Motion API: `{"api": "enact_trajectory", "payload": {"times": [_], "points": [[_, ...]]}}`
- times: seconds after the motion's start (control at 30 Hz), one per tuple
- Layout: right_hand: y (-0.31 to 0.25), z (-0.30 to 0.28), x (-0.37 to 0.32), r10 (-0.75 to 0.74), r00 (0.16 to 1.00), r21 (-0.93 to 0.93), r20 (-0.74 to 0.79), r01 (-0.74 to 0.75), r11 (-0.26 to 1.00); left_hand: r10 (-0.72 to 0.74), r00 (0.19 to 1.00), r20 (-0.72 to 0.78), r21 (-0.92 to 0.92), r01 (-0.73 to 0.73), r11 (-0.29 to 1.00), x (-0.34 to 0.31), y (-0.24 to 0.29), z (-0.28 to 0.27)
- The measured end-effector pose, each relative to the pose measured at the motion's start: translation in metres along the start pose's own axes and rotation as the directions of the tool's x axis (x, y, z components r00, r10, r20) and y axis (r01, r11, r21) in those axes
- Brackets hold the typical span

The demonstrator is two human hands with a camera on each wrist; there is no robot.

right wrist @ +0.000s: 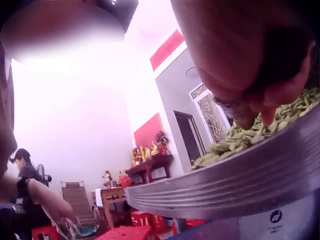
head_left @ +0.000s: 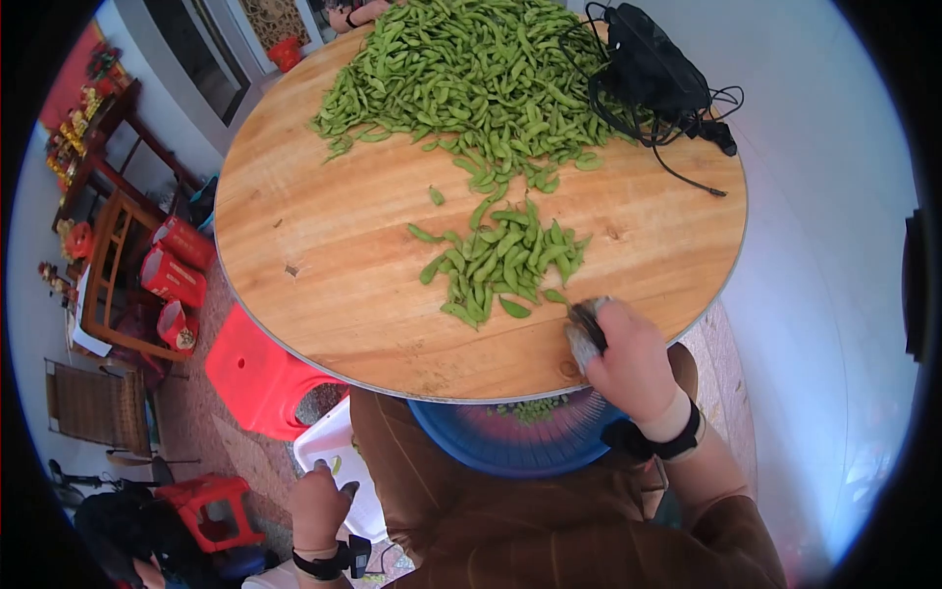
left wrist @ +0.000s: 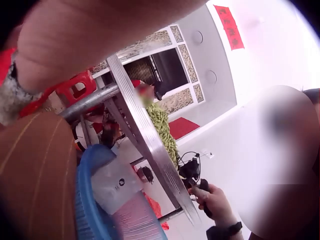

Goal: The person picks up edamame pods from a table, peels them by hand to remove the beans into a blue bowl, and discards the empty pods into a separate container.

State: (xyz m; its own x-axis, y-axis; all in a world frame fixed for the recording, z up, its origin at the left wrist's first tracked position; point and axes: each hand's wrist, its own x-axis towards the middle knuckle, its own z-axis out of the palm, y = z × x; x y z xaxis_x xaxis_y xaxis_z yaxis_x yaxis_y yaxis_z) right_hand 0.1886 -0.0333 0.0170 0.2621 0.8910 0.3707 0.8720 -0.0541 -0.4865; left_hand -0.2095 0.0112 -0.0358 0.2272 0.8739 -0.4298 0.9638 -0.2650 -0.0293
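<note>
1. Red containers (head_left: 175, 273) at far left, partly behind a wooden chair frame; red stool (head_left: 260, 378) beside the table, its edge under the tabletop
2. Left hand (head_left: 319, 501) at the white tray (head_left: 336, 430), hiding part of it; fingers loose and extended, nothing seen in them; a pod (head_left: 337, 463) lies in the tray
3. Blue basin (head_left: 469, 459) with small green bits, far side hidden by the wooden table (head_left: 294, 211)
4. Small heap of pods (head_left: 491, 270) near the table's front; big pile (head_left: 461, 74) behind, cut off at top
5. Right hand (head_left: 636, 368) beside the heap; fingers close together, tips dark and grey, can't tell what they hold
6. Black cabled object (head_left: 653, 69), tangled, covers pile's right edge
</note>
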Motion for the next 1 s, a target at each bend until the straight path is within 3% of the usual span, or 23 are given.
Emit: {"api": "enact_trajectory", "payload": {"times": [0.07,0.1,0.13,0.2,0.27,0.3,0.33,0.4,0.53,0.6,0.63,0.7,0.73,0.87,0.93,0.97,1.0], "points": [[0.001,0.009,0.012,-0.018,0.999,-0.046,0.027,0.019,0.999,-0.081,0.982,-0.169,-0.013,0.08,0.997,-0.001,0.009,0.0],[0.001,0.017,0.015,0.045,0.999,-0.133,0.03,-0.041,0.99,0.009,0.952,-0.305,-0.078,-0.035,0.996,0.002,0.014,-0.004],[0.0,0.021,0.018,0.107,0.994,-0.219,0.027,-0.099,0.971,0.01,0.951,-0.31,-0.082,-0.037,0.996,0.005,0.024,-0.012],[0.002,0.023,0.017,0.107,0.994,-0.173,0.019,-0.102,0.98,0.188,0.916,-0.354,-0.31,-0.305,0.901,0.013,0.049,-0.03],[0.002,0.02,0.01,0.101,0.995,-0.128,0.015,-0.098,0.987,0.439,0.707,-0.555,-0.326,-0.67,0.667,0.024,0.083,-0.034],[-0.001,0.017,0.004,0.125,0.992,0.021,0.029,-0.126,0.992,0.475,0.687,-0.55,-0.418,-0.719,0.555,0.024,0.104,-0.042],[-0.005,0.013,-0.002,0.148,0.988,0.168,0.05,-0.154,0.974,0.51,0.663,-0.547,-0.504,-0.748,0.431,0.022,0.125,-0.05],[-0.017,0.006,-0.01,0.182,0.98,0.224,0.076,-0.195,0.955,0.579,0.662,-0.475,-0.632,-0.715,0.299,0.024,0.158,-0.056],[-0.026,0.004,-0.028,0.232,0.967,0.4,0.11,-0.257,0.88,0.536,0.653,-0.535,-0.598,-0.741,0.305,0.036,0.201,-0.052],[-0.022,0.005,-0.028,0.089,0.989,0.297,0.115,-0.12,0.947,0.441,0.738,-0.511,-0.795,-0.6,0.084,0.04,0.212,-0.051],[-0.015,0.004,-0.026,0.007,0.99,0.341,0.139,-0.054,0.938,0.44,0.734,-0.517,-0.789,-0.608,0.087,0.041,0.213,-0.055],[0.0,0.009,-0.025,0.02,0.977,0.434,0.21,-0.111,0.894,0.448,0.877,-0.175,-0.98,-0.112,-0.164,0.043,0.214,-0.063],[0.005,0.011,-0.026,0.027,0.957,0.515,0.29,-0.179,0.838,0.448,0.878,-0.17,-0.982,-0.113,-0.153,0.045,0.214,-0.066],[0.009,0.008,-0.018,-0.069,0.956,0.673,0.286,-0.15,0.724,0.472,0.882,0.004,-0.983,0.091,-0.162,0.055,0.209,-0.073],[-0.001,-0.003,-0.013,0.237,0.818,0.722,0.525,-0.575,0.385,0.476,0.877,0.073,-0.977,0.159,-0.145,0.055,0.211,-0.077],[0.001,-0.002,-0.014,0.237,0.82,0.727,0.521,-0.572,0.379,0.416,0.908,0.057,-0.972,0.146,-0.186,0.05,0.213,-0.081],[0.003,0.0,-0.015,0.297,0.856,0.777,0.424,-0.512,0.365,0.355,0.934,0.043,-0.966,0.129,-0.224,0.047,0.214,-0.084]]}}
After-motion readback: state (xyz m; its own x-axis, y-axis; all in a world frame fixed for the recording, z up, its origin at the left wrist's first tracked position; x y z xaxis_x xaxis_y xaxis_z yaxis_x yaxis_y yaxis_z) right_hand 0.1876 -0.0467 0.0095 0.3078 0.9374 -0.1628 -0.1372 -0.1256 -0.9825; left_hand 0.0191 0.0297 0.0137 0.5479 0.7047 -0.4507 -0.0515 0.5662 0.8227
